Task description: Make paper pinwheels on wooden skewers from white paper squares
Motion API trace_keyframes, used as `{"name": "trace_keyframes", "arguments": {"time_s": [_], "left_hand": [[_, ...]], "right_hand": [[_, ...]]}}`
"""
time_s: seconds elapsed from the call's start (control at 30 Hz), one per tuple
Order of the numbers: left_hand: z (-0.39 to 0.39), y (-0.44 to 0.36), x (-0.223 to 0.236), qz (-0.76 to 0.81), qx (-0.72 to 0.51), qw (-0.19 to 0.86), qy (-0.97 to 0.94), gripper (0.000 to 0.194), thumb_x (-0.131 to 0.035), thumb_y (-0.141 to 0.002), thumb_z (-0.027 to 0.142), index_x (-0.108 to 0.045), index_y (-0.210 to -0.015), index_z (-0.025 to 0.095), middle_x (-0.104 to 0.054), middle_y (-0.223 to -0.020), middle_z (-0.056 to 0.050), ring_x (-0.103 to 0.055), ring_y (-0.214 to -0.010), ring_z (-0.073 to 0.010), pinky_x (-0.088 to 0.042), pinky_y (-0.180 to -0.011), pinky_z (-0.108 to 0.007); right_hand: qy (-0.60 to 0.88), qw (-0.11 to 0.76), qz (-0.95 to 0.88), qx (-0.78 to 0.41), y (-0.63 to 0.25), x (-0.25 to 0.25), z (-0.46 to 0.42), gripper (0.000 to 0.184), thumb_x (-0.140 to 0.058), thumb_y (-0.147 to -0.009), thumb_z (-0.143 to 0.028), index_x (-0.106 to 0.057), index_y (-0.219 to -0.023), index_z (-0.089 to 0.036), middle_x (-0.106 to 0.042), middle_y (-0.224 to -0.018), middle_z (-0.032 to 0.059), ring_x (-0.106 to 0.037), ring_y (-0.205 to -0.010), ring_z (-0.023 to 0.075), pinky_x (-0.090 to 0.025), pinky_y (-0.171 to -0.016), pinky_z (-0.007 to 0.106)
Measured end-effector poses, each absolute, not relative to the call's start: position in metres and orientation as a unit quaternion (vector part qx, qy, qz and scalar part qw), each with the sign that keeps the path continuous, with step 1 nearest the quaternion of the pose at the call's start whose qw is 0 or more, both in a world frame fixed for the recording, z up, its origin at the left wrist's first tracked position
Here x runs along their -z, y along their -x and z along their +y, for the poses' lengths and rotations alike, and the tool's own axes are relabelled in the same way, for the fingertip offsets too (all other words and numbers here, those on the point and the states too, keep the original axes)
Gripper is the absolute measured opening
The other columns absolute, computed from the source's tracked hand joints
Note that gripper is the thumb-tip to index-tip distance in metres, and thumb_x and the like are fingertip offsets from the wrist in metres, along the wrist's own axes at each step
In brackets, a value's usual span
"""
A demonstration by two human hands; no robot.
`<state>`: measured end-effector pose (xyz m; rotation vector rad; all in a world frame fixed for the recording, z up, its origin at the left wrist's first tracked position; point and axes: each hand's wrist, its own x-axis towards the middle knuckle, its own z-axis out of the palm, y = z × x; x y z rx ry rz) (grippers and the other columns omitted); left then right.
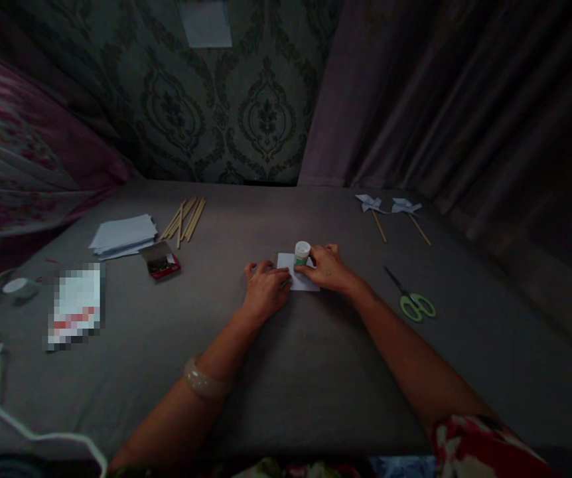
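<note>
A small white sheet of paper (306, 283) lies flat on the grey cloth in front of me. On it stands a small white round container (302, 249) with a green label, upright. My right hand (332, 267) is closed around its lower right side. From the left, my left hand (267, 289) rests on the paper's edge with its fingers spread and nothing gripped. Part of the paper is hidden under both hands. Green-handled scissors (417, 305) lie to the right of my right forearm.
Farther left are a stack of white paper (123, 236), several wooden sticks (186, 219) and an opened small red box (162, 263). Two paper pinwheels (371, 204) on sticks lie at the back right. A roll of tape (18, 287) and a white cable (42, 437) are at the left.
</note>
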<state>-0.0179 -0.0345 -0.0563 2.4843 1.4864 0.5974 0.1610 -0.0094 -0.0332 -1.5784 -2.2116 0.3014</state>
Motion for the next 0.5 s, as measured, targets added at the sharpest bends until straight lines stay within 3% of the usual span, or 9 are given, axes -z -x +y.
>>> {"name": "trace_keyframes", "arguments": {"time_s": [0.5], "left_hand": [[-0.0339,0.0186,0.0571,0.495,-0.195,0.087,-0.842,0.022,-0.053,-0.087,0.031,-0.07,-0.102,0.029,-0.07,-0.114,-0.003,-0.048,-0.119,-0.0319,-0.018,-0.1,-0.057]], "right_hand": [[0.57,0.205,-0.787,-0.121,-0.1619,0.0314,-0.0057,0.023,-0.062,-0.081,-0.037,-0.065,-0.096,-0.019,-0.067,-0.081,0.004,-0.058,-0.076,0.0203,-0.031,-0.084,0.036]]}}
